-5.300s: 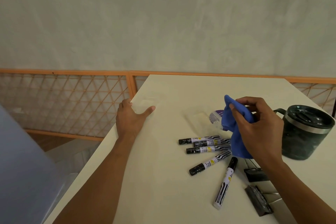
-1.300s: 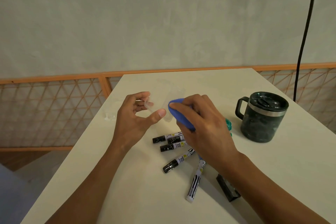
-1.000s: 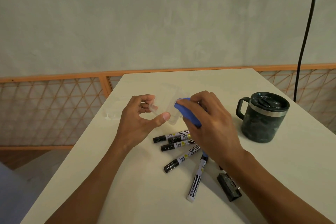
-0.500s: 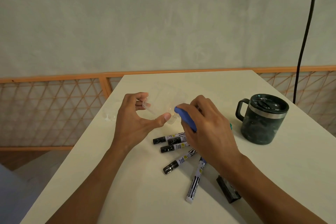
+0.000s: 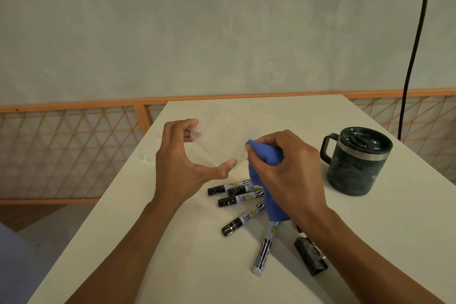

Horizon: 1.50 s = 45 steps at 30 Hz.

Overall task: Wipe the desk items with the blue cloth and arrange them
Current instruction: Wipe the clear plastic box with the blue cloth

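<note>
the left hand (image 5: 182, 168) is raised above the worktop (image 5: 172, 266), spread wide, and pinches a clear box (image 5: 222, 140) between its thumb below and its fingertips above. the box is see-through and its edges are faint, so its exact shape is hard to tell. just to the right, the right hand (image 5: 288, 170) has its fingers curled tight round a bunched blue cloth (image 5: 267, 157). the cloth's tip pokes out past the fingers and touches the near right corner of the box, while its loose end hangs down under the palm. five markers (image 5: 239, 200) lie on the worktop below and between the two hands, fanned out with black caps pointing left and towards the person; the cloth's hanging end covers some of their far ends. a black clip (image 5: 309, 255) lies beside the right forearm, near the lowest marker. a dark lidded mug (image 5: 355, 163) stands well to the right of the right hand, handle facing it. a black cable (image 5: 414, 44) hangs beyond the mug.
</note>
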Motion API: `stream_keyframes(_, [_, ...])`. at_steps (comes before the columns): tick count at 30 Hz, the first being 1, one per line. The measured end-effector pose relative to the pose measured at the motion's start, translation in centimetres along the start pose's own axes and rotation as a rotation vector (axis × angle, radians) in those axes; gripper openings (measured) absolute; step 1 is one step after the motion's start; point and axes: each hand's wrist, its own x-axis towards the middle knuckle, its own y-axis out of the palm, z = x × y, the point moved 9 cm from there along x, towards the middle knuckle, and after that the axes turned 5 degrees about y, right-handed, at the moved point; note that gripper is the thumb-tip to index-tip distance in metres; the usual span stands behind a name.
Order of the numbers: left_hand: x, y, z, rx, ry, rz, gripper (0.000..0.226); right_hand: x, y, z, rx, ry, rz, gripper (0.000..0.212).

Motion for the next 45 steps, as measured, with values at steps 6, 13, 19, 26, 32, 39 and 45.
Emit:
stream_keyframes(6, [0.0, -0.2, -0.3, 0.005, 0.001, -0.018, 0.107, -0.5, 0.6, 1.4, -0.139, -0.190, -0.004, 0.017])
stream_keyframes(13, [0.0, -0.7, 0.8, -0.024, -0.049, -0.010, 0.102, -1.3, 2.6, 2.2, -0.164, -0.398, 0.208, 0.030])
stream_keyframes(19, [0.0, -0.4, 1.6, -0.106, -0.099, 0.015, 0.100, 0.5, 0.4, -0.1, 0.063, -0.166, 0.176, 0.025])
stream_keyframes(26, [-0.4, 2.1, 1.9, -0.246, -0.140, 0.202, 0.089, 0.6, -1.2, -0.1, 0.115, -0.120, -0.013, 0.027])
stream_keyframes(32, [-0.6, 2.6, 2.3, -0.356, -0.240, 0.267, 0.088, 0.4, -1.5, 0.6, 0.069, -0.228, -0.030, 0.032])
stream_keyframes(39, [-0.6, 2.8, 3.3, -0.373, -0.233, 0.376, 0.096, -0.4, -0.5, 2.6, 0.028, -0.407, 0.101, 0.034])
stream_keyframes(45, [-0.3, 2.4, 2.0, -0.296, -0.144, 0.343, 0.101, -0.7, -0.4, 3.5, -0.086, -0.448, 0.057, 0.026])
